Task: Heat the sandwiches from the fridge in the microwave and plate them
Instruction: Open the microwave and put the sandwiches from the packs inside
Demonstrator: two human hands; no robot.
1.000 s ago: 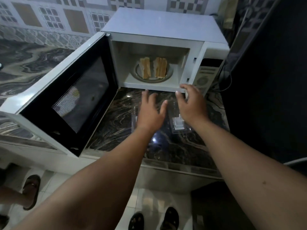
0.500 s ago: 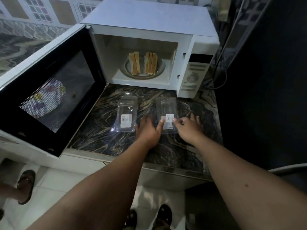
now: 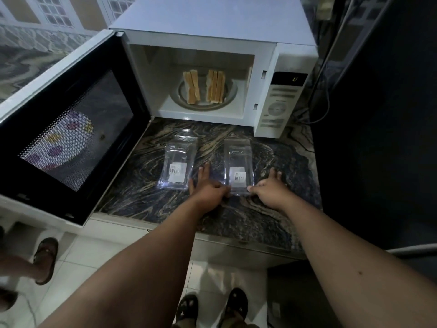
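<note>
Two sandwiches, the left sandwich (image 3: 192, 87) and the right sandwich (image 3: 215, 86), stand on edge on the glass turntable (image 3: 205, 105) inside the open white microwave (image 3: 279, 95). In front of it, two clear plastic sandwich boxes lie on the dark marble counter (image 3: 236, 216): the left box (image 3: 177, 162) and the right box (image 3: 238, 165), each with a white label. My left hand (image 3: 208, 188) lies flat between the boxes, thumb at the right box's near left corner. My right hand (image 3: 269, 190) lies flat beside that box, thumb at its near right corner.
The microwave door (image 3: 71, 133) swings out far to the left, and a dotted plate shows through its mesh. A tall dark appliance (image 3: 383, 114) stands at the right, with cables (image 3: 321, 107) behind the microwave. Another person's sandalled foot (image 3: 45, 259) is on the floor at left.
Both hands have drawn back from the microwave opening to the near end of the right box. The view has pulled back, and both boxes now show in full.
</note>
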